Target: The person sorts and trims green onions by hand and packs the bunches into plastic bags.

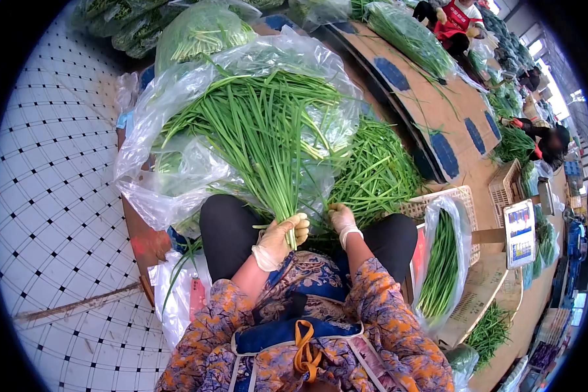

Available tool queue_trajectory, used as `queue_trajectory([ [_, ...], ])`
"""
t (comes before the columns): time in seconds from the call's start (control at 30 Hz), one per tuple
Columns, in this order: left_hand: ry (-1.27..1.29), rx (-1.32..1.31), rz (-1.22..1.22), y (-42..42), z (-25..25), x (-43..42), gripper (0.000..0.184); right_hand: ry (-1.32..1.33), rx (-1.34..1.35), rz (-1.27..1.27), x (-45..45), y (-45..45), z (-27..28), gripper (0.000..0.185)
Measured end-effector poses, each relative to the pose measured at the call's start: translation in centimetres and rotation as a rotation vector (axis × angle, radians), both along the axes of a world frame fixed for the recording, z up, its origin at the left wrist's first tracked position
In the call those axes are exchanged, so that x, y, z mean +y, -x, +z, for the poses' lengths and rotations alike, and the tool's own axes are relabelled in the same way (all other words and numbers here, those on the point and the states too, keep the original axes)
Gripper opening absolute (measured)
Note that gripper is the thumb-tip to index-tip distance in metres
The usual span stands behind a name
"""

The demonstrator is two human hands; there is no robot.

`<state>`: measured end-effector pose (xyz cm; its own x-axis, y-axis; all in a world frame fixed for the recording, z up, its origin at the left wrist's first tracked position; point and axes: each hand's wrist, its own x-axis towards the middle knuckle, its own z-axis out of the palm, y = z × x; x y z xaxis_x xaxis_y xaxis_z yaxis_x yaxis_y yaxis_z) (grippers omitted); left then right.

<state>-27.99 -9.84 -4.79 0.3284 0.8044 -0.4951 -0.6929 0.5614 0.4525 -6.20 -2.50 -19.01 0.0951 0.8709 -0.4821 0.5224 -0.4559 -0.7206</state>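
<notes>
My left hand (282, 239), in a pale glove, is closed round the stem ends of a large bunch of garlic chives (258, 130). The long green leaves fan out away from me over a clear plastic bag (170, 189). My right hand (344, 221), gloved too, is held between my knees with its fingers curled in. Whatever those fingers may pinch is too small to make out. Just beyond the right hand lies a loose heap of chives (379, 170), touching the bag's right side.
Bagged chives (443, 261) rest on a plastic crate (460, 202) to my right, near a white and blue panel (520, 234). A brown board (411, 85) runs behind the heap. Tiled floor (65, 196) stretches along the left. Other people (456, 23) sit farther back.
</notes>
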Motion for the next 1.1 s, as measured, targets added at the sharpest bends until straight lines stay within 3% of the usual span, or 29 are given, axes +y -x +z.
queue_trajectory([
  [0.03,0.000,0.000,-0.006,0.0,0.2,0.0,0.032,-0.075,-0.076,-0.060,-0.1,0.1,1.8,0.021],
  [0.07,0.000,-0.001,-0.012,-0.1,0.4,0.1,0.032,-0.056,0.015,-0.134,0.0,0.8,5.6,0.020],
  [0.13,0.009,-0.010,-0.013,-0.4,0.9,0.2,0.032,-0.292,0.308,-0.137,0.4,1.0,8.0,0.022],
  [0.2,0.010,-0.020,-0.013,-0.9,1.0,0.4,0.032,-0.147,0.671,-0.145,-0.3,1.2,13.1,0.024],
  [0.27,-0.003,-0.046,-0.015,-1.6,1.0,0.6,0.033,-0.102,0.706,-0.128,-1.4,2.4,16.7,0.023],
  [0.4,-0.036,-0.074,0.007,-2.8,1.5,0.6,0.027,-0.064,0.699,-0.027,-3.9,4.6,18.7,0.023],
  [0.5,-0.051,0.021,0.050,-2.7,1.1,0.5,0.023,-0.180,0.483,0.080,-4.6,4.7,17.5,0.020],
  [0.57,0.037,0.116,0.108,-2.8,1.1,0.4,0.022,-0.804,-0.155,0.435,-4.8,4.3,17.8,0.015],
  [0.73,0.023,0.111,0.137,-3.4,-0.1,0.4,0.024,-0.909,-0.311,0.530,-5.8,4.2,20.4,0.007],
  [0.83,0.073,0.177,0.169,-3.0,0.9,0.4,0.025,-0.997,-0.402,0.448,-5.6,2.9,21.0,0.009],
  [0.93,0.115,0.267,0.188,-3.3,1.9,0.0,0.022,-0.505,-0.566,0.340,-4.7,2.1,22.4,0.031],
  [0.97,0.068,0.328,0.214,-3.6,1.5,0.0,0.022,-0.423,-0.484,0.346,-4.3,2.6,22.7,0.041],
  [1.07,-0.073,0.425,0.156,-3.9,-1.3,-0.2,0.021,-0.439,-0.357,0.501,-4.7,7.6,24.3,0.036],
  [1.1,-0.064,0.101,0.275,-4.0,-3.1,0.1,0.019,-0.460,-0.385,0.574,-4.6,8.9,23.7,0.035],
])
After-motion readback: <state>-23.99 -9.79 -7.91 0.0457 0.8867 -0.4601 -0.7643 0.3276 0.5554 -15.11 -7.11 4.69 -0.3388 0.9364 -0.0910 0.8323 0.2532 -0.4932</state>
